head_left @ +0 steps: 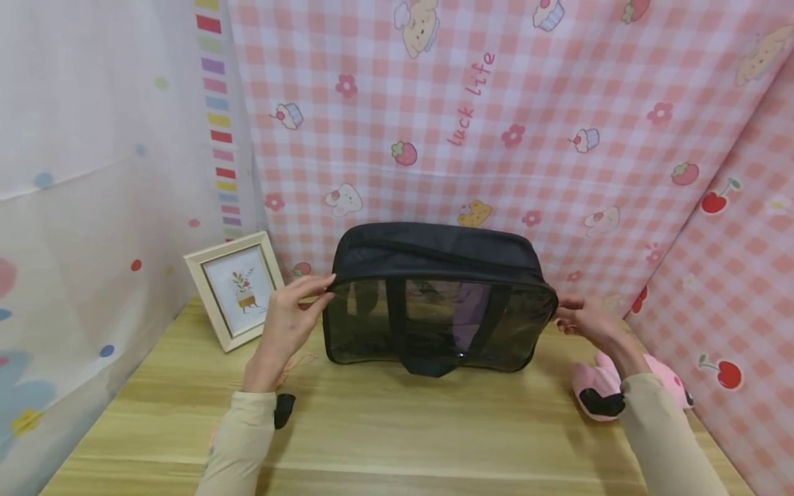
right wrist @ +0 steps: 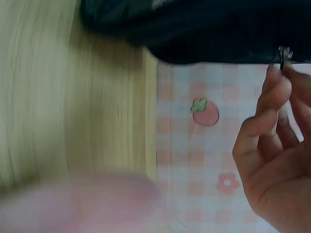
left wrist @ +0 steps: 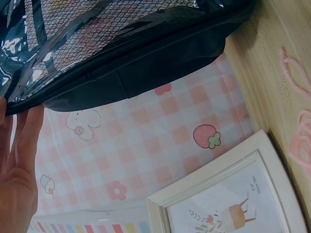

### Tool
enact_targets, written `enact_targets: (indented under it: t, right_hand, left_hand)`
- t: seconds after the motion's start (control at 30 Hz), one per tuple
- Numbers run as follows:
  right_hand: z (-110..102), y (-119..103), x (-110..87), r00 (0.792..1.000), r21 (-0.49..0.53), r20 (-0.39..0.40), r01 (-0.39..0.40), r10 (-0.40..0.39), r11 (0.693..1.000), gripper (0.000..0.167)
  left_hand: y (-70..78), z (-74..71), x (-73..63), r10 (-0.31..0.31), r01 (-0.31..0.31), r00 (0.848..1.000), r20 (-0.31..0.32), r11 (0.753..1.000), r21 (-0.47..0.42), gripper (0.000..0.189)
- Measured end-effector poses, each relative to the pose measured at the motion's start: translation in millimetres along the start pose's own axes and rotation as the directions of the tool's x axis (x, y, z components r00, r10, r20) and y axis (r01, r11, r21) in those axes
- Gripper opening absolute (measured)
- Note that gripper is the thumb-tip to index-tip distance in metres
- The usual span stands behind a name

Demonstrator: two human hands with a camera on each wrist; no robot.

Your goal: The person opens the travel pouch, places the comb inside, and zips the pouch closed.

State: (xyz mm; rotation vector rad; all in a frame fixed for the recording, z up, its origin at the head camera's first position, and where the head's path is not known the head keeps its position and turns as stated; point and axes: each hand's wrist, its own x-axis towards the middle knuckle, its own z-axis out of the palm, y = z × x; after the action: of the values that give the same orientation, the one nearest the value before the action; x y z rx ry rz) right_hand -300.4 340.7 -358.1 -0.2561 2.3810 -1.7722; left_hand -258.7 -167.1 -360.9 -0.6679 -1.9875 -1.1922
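Observation:
A black bag (head_left: 428,324) with a see-through dark front stands on the wooden table, its strap handle (head_left: 428,365) hanging down in front. Something purple (head_left: 469,313) shows through the front panel. At the bag's upper left corner, my left hand (head_left: 291,317) pinches the edge between thumb and fingers; the left wrist view has this hand (left wrist: 19,179) at the piped rim. My right hand (head_left: 592,322) is at the bag's right end. In the right wrist view, its thumb and finger pinch a small zipper pull (right wrist: 283,60) on the bag's dark side.
A cream picture frame (head_left: 232,337) leans at the back left. Pink cord (left wrist: 302,141) and a small black object (head_left: 284,411) lie near my left forearm. A pink plush toy (head_left: 595,382) sits beside my right forearm. Checked cloth (head_left: 422,193) hangs behind the bag.

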Motion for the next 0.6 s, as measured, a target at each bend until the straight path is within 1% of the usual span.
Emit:
enact_targets:
  t: [0.03,0.1,0.2,0.3,0.4,0.53,0.6]
  right_hand:
    - [4,3,-1.6,1.000,0.059,-0.029,-0.004,0.006,0.998,0.027]
    - [12,8,-4.5,0.996,0.171,-0.087,-0.011,0.026,0.985,0.024]
    - [26,14,-8.5,0.985,0.320,-0.155,-0.019,0.072,0.947,0.018]
    - [39,21,-13.5,0.971,0.397,-0.214,-0.015,0.108,0.918,0.014]
    - [48,26,-18.4,0.960,0.473,-0.252,0.010,0.124,0.881,0.018]
    - [57,29,-19.2,0.960,0.579,-0.261,0.072,0.101,0.812,0.024]
    - [60,29,-18.4,0.960,0.606,-0.263,0.088,0.095,0.791,0.024]
  left_hand:
    - [-0.2,0.1,0.3,-0.002,0.002,1.000,0.000,1.000,-0.001,0.032]
    - [-0.8,0.1,0.3,-0.003,0.003,1.000,-0.002,1.000,0.004,0.032]
    - [-2.4,-0.1,-2.2,-0.006,0.006,1.000,-0.007,1.000,0.011,0.033]
    - [-3.0,0.3,-7.1,-0.009,0.009,1.000,-0.004,1.000,0.011,0.033]
    - [-3.2,2.0,-10.0,-0.001,0.001,1.000,0.000,1.000,0.009,0.033]
    - [-3.7,2.5,-8.4,0.015,-0.015,1.000,-0.018,1.000,-0.001,0.034]
    - [-4.1,0.7,-6.9,0.017,-0.017,1.000,-0.024,1.000,-0.001,0.034]
